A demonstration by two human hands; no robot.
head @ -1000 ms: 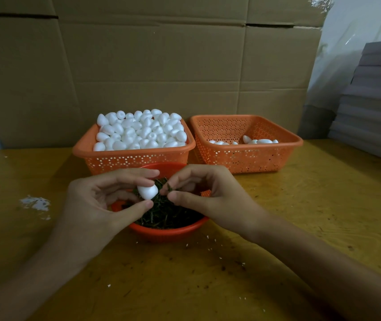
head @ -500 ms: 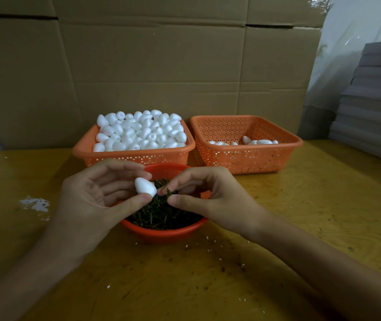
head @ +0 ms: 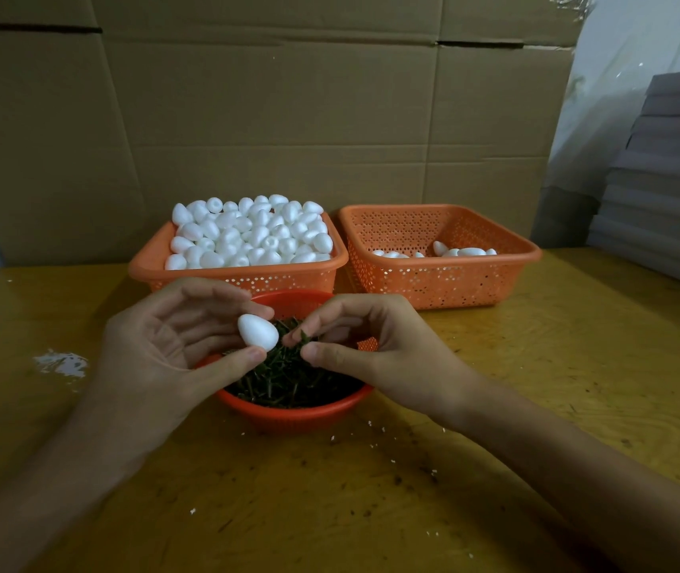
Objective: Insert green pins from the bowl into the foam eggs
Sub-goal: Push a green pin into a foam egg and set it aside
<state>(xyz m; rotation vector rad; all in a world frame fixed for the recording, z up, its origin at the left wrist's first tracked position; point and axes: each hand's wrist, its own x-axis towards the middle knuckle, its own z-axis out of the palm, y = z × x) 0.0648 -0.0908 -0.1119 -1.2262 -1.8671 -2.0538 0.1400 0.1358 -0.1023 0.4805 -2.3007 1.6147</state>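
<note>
The foam egg is pinched by the left hand; a green pin, pinched in the right hand fingers, should be aligned, then pushed straight.

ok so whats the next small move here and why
Probably slide the right hand toward the left hand so the green pin it pinches meets the foam egg, then press it in. The egg is held ready, and the pin looks just short of it, above the bowl.

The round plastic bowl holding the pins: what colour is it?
The round plastic bowl is orange-red, clearest on its front wall in the head view.
</note>
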